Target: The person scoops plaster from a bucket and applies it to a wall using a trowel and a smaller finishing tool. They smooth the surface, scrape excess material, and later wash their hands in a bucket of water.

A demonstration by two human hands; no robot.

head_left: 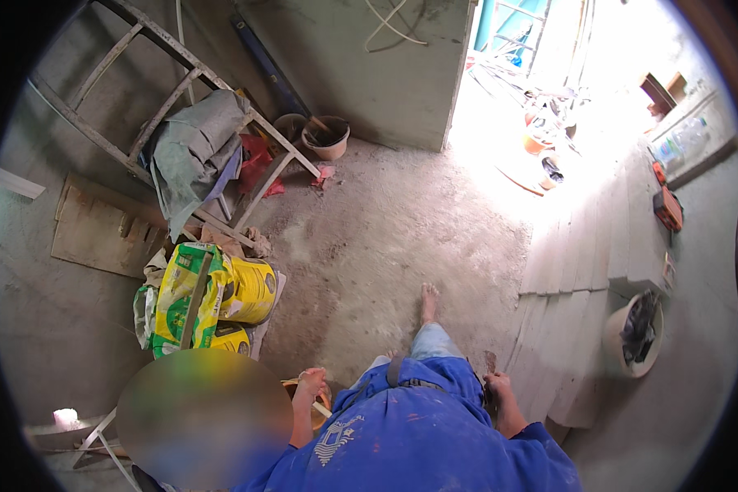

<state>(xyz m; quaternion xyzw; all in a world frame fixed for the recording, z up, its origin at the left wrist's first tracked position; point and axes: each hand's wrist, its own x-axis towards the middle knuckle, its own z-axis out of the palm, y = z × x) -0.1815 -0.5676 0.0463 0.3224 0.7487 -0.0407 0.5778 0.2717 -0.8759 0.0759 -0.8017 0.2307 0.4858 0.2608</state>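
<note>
My left hand (310,383) is closed in front of my left side, just above an orange bucket (325,399) that is partly hidden by my forearm. A short white bar shows beside the wrist. What the fingers hold, if anything, I cannot make out. At my right side my right hand (498,382) is closed on a narrow, dirty hand tool (490,362); its exact kind is unclear. My blue shirt (418,418) fills the lower middle, and one bare foot (429,302) stands forward on the dusty floor.
Yellow-green bags (250,291) are stacked at left, below a leaning ladder (168,107) draped with grey cloth (195,148). Buckets (328,141) stand by the wall. Long grey boards (566,271) lie right, beside another bucket (634,334). A blurred round patch covers the lower left.
</note>
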